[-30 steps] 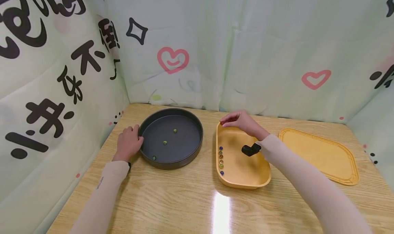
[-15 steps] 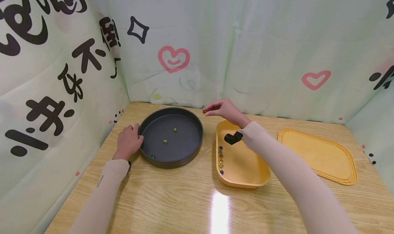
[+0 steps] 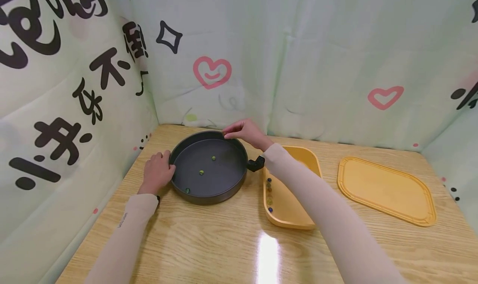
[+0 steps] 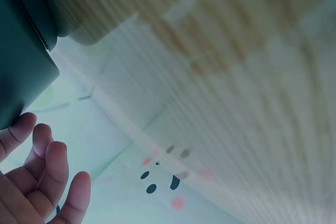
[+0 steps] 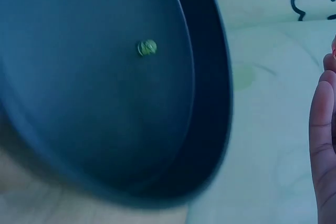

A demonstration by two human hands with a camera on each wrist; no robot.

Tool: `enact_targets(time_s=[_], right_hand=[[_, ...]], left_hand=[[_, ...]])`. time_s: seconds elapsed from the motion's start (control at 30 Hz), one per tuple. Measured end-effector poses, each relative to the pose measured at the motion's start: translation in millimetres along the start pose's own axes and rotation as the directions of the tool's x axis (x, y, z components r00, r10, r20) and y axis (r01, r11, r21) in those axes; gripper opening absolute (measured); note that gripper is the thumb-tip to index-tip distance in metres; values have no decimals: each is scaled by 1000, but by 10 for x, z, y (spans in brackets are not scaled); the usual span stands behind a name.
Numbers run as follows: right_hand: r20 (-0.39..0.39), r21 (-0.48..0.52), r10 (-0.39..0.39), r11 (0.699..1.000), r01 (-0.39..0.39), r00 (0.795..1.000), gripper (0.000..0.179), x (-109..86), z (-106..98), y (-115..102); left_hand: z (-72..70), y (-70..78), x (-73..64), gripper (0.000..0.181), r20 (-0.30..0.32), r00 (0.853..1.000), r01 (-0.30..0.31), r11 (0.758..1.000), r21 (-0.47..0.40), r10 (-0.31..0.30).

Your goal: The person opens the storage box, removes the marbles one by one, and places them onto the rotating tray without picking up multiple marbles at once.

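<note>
From the person's seat, with twelve o'clock at the far curtain [image 3: 257, 68], I judge that small marbles are going one by one from the orange-yellow container [image 3: 274, 217] into the dark round pan [image 3: 208, 180], and that the work is perhaps one third done.

Three greenish marbles lie apart on the pan floor: one [image 3: 213, 158] near the middle towards one o'clock, one [image 3: 201, 172] just off the middle towards eight, and one [image 3: 187, 190] near the wall between seven and eight.

The right hand [image 3: 246, 133] is above the pan's rim at one o'clock, its fingers pinching a small reddish marble [image 5: 334, 54], so this fourth one is not yet delivered. The left hand [image 3: 157, 174] holds the pan at nine o'clock, the thumb over the rim and a fingertip against the outer wall; I think it keeps the pan steady.

What is left stands in the container, at three o'clock from the pan: a row of marbles [image 3: 270, 209] along its nine o'clock side, about six, but they are too blurred for sure counting, and the right sleeve [image 3: 313, 192] hides some of the inside. The lid [image 3: 386, 190] is already off, flat on the counter [image 3: 209, 242] at three o'clock from the container.
</note>
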State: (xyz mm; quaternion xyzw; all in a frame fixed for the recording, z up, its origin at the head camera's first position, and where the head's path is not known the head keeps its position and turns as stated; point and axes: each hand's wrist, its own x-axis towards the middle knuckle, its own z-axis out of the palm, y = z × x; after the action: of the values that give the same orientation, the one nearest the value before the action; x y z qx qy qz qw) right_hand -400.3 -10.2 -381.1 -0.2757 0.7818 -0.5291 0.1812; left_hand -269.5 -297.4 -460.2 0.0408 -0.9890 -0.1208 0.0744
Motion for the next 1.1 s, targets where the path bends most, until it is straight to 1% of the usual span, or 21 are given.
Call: enact_targets(time_s=[0.17, 0.27, 0.47, 0.6, 0.73, 0.83, 1.1], right_hand=[[8, 17, 16, 1000, -16, 1000, 28, 178, 183, 34], [7, 7, 4, 1000, -4, 1000, 28, 280, 280, 51], [18, -6, -7, 1000, 7, 1000, 28, 407, 448, 89], [47, -4, -10, 1000, 10, 999, 30, 474, 558, 188], [76, -65, -4, 998, 9, 997, 30, 524, 657, 301], [89, -113, 1, 994, 9, 996, 27, 532, 714, 339], [138, -222, -30, 973, 60, 990, 19, 576, 761, 412]], left_hand=[[-21, 2, -6, 42, -8, 1000, -1, 1000, -1, 1], [-32, 3, -2, 40, -16, 1000, 1, 1000, -1, -1], [-37, -7, 11, 41, -23, 1000, 0, 1000, 4, 0], [-27, -16, 11, 41, -19, 1000, -3, 1000, 9, 3], [-16, -25, 6, 41, -20, 1000, -6, 1000, 13, 7], [-13, -24, -5, 41, -18, 1000, -8, 1000, 13, 9], [-11, -6, -15, 41, -8, 1000, -1, 1000, 18, 1]])
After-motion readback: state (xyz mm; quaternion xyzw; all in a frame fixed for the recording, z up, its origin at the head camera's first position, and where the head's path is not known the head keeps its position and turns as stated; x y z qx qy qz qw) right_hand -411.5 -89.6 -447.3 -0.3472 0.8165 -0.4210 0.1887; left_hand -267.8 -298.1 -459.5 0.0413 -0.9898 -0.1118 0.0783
